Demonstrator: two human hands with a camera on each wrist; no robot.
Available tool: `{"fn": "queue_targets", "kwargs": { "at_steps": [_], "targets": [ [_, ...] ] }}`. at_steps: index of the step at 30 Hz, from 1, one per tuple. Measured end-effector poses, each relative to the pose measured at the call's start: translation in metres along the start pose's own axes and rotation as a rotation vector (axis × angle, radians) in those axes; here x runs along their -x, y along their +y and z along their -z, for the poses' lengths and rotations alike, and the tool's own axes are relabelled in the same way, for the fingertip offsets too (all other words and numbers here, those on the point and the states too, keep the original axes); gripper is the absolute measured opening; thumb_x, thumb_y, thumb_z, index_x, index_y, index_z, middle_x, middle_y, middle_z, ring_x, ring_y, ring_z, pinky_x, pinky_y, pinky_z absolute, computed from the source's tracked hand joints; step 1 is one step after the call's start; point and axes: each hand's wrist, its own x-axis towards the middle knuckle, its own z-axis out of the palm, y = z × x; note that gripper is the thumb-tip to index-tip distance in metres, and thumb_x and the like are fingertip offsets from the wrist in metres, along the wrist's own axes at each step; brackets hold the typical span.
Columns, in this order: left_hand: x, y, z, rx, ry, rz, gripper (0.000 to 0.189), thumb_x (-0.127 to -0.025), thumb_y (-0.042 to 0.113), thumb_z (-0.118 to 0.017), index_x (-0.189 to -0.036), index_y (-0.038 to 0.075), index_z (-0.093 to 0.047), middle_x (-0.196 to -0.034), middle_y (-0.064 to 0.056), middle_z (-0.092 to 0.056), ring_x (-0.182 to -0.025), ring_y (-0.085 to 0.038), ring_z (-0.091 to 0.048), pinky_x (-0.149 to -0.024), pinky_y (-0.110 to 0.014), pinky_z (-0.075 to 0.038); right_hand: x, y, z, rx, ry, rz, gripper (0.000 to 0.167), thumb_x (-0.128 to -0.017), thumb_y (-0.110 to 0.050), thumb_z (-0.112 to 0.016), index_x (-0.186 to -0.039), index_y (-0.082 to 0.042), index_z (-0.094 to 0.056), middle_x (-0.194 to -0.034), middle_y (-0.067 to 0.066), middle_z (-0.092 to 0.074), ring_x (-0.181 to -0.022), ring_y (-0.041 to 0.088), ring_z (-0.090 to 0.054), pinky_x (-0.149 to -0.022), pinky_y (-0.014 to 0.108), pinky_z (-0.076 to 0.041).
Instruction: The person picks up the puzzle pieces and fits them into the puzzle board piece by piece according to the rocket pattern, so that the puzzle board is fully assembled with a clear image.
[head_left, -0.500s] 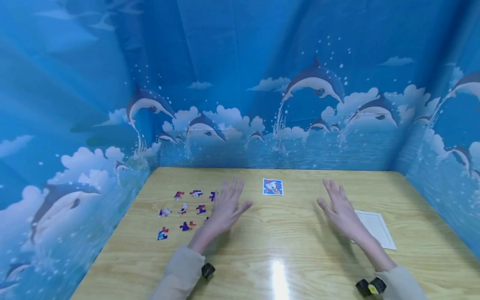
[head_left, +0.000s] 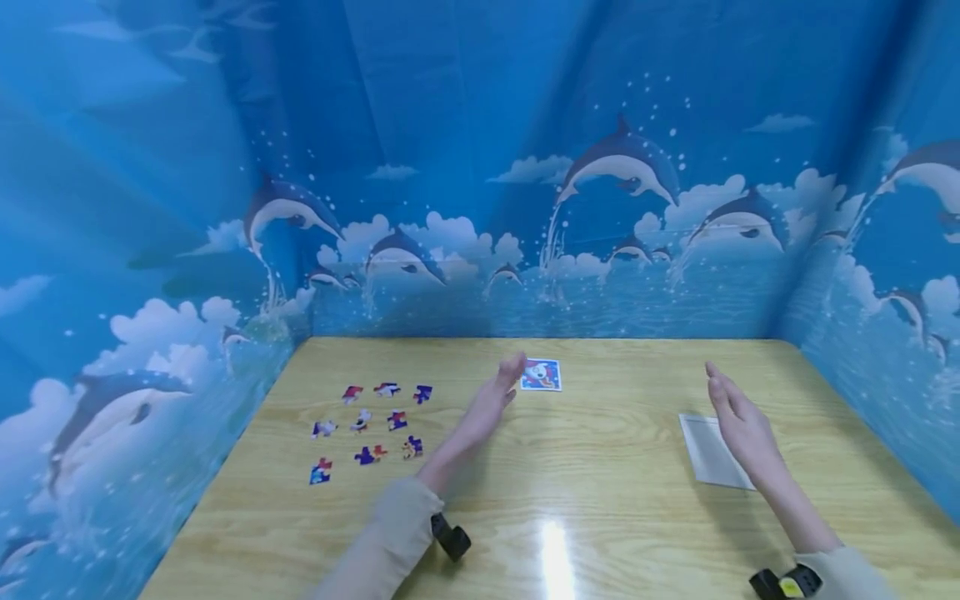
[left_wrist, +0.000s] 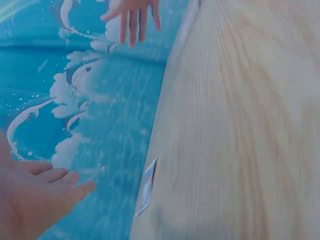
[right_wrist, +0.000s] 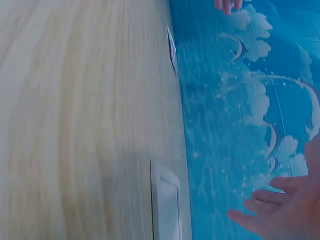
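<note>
My left hand is raised over the middle of the table, turned edge-on with straight fingers and holding nothing. In the head view its fingertips overlap the left edge of a small square picture card showing a white cartoon animal. Several loose jigsaw pieces lie spread to the left of that hand. On the other side, my right hand is also held up edge-on, its fingers extended and nothing in them. It partly covers a flat white rectangular tray. The left wrist view shows both palms facing inward.
The pale wooden table ends at a blue curtain printed with dolphins, which runs behind it and along both sides. A dark device is strapped at the left wrist, and another at the right.
Both hands have rotated from palms down to edge-on. The left hand has shifted right, uncovering puzzle pieces, and the right hand has moved slightly right, across the tray.
</note>
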Motion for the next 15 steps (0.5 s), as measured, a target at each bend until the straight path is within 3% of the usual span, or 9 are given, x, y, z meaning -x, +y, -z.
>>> {"fn": "queue_targets", "kwargs": {
  "at_steps": [2, 3, 6, 8, 10, 15],
  "targets": [
    [-0.005, -0.002, -0.009, 0.105, -0.038, 0.016, 0.081, -0.105, 0.063, -0.011, -0.16, 0.003, -0.02, -0.166, -0.014, -0.023, -0.152, -0.029, -0.025, -0.124, -0.046, -0.021, 0.002, 0.008, 0.007, 0.001, 0.02, 0.003, 0.063, -0.112, -0.042, -0.022, -0.159, 0.0, -0.023, -0.158, 0.031, -0.029, -0.137, 0.057, -0.034, -0.113, 0.04, -0.042],
    [-0.008, -0.004, -0.014, 0.152, -0.054, 0.023, 0.084, -0.105, 0.063, -0.012, -0.159, 0.0, -0.021, -0.165, -0.017, -0.024, -0.152, -0.031, -0.026, -0.124, -0.047, -0.021, 0.003, 0.012, 0.011, 0.004, 0.025, -0.001, 0.063, -0.112, -0.043, -0.022, -0.158, 0.001, -0.025, -0.156, 0.031, -0.032, -0.136, 0.049, -0.043, -0.106, 0.026, -0.046],
    [-0.013, -0.008, -0.028, 0.268, -0.093, 0.061, 0.085, -0.105, 0.063, -0.014, -0.157, -0.003, -0.024, -0.163, -0.02, -0.029, -0.15, -0.032, -0.03, -0.124, -0.046, -0.022, 0.005, 0.025, 0.02, -0.001, 0.028, -0.009, 0.065, -0.112, -0.043, -0.025, -0.154, 0.006, -0.03, -0.152, 0.032, -0.037, -0.123, 0.007, -0.06, -0.078, 0.0, -0.042],
    [-0.016, -0.01, -0.038, 0.316, -0.102, 0.085, 0.083, -0.106, 0.062, -0.016, -0.156, -0.003, -0.027, -0.161, -0.02, -0.034, -0.148, -0.032, -0.035, -0.123, -0.045, -0.025, 0.008, 0.033, 0.025, -0.003, 0.034, -0.015, 0.065, -0.112, -0.042, -0.026, -0.151, 0.009, -0.034, -0.149, 0.034, -0.038, -0.106, -0.017, -0.055, -0.076, 0.001, -0.044],
    [-0.018, -0.012, -0.047, 0.355, -0.113, 0.112, 0.081, -0.106, 0.061, -0.017, -0.156, -0.002, -0.03, -0.159, -0.018, -0.037, -0.146, -0.031, -0.038, -0.122, -0.044, -0.028, 0.011, 0.041, 0.03, -0.005, 0.039, -0.017, 0.064, -0.112, -0.04, -0.026, -0.148, 0.012, -0.037, -0.146, 0.036, -0.04, -0.094, -0.028, -0.045, -0.075, 0.002, -0.046],
    [-0.024, -0.016, -0.069, 0.465, -0.131, 0.184, 0.076, -0.108, 0.056, -0.022, -0.154, -0.004, -0.034, -0.156, -0.02, -0.041, -0.143, -0.033, -0.043, -0.122, -0.045, -0.029, 0.018, 0.057, 0.042, 0.017, 0.009, -0.05, 0.066, -0.112, -0.038, -0.021, -0.145, 0.018, -0.037, -0.142, 0.039, -0.041, -0.089, -0.026, -0.045, -0.072, 0.004, -0.047]
  ]
}}
